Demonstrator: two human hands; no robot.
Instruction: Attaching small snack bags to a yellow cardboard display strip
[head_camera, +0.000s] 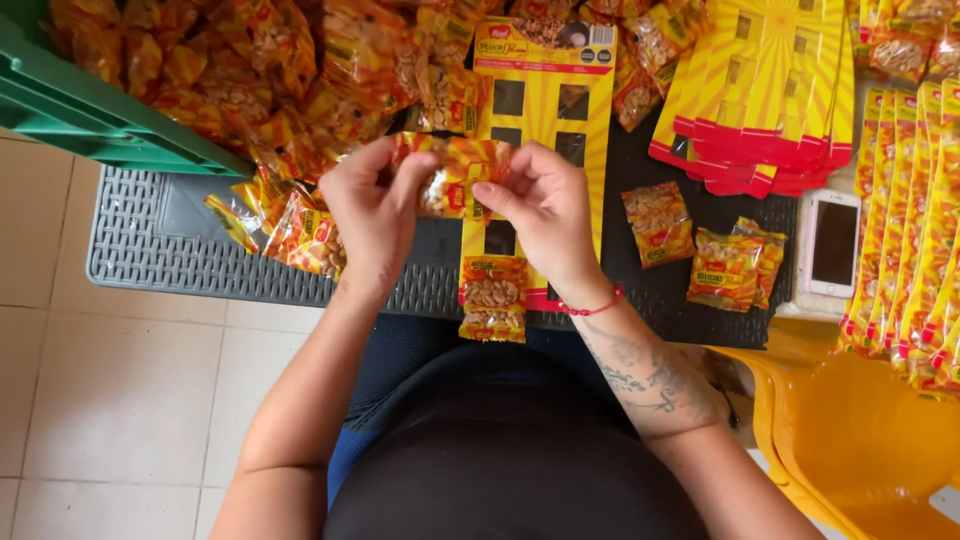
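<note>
My left hand (372, 215) and my right hand (540, 210) pinch the two ends of a small orange-and-yellow peanut packet (450, 170), held above a long yellow sunburst display card (545, 110) with dark square cut-outs. One peanut packet (493, 297) hangs fixed at the card's near end. The card lies on a dark grey plastic crate lid (180, 250). A red string bracelet circles my right wrist.
A big heap of peanut packets (260, 80) fills the far left beside a green crate (80, 110). Loose packets (735, 265) lie at right, near a white phone (833, 243), a stack of blank cards (770, 90), filled cards (915, 220) and a yellow chair (860, 440).
</note>
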